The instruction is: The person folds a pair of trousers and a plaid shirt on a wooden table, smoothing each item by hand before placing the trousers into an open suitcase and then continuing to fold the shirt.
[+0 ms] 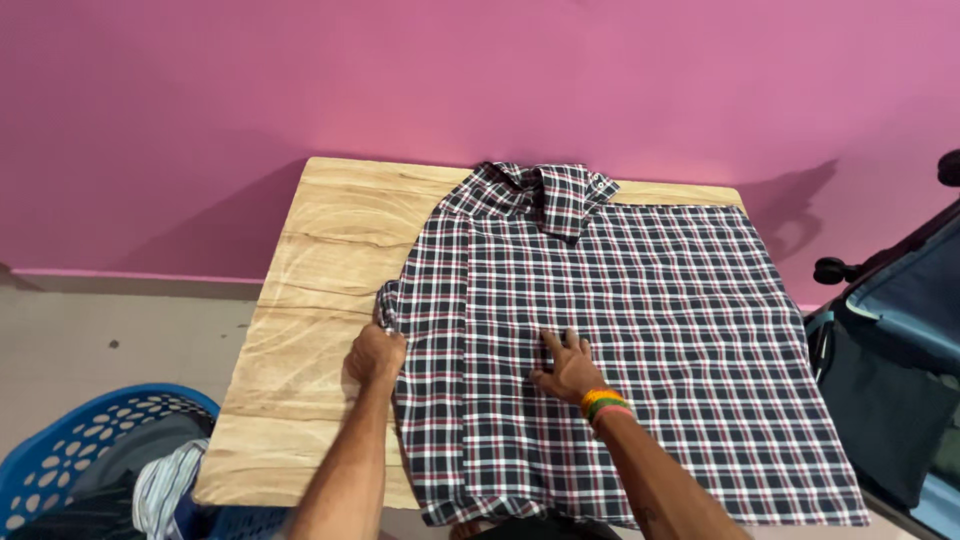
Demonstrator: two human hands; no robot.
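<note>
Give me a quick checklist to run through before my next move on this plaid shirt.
1. Plaid shirt lies flat on the wooden table, collar at the far edge: ok.
2. Left hand grips the shirt's left edge: ok.
3. Right hand rests flat on the cloth beside the long fold line: ok.
4. Shirt fully on the table: not ok, its right side covers the table's edge and may overhang.
5. Buttons fastened: cannot tell.
6. Blue laundry basket clear of the shirt: ok.
</note>
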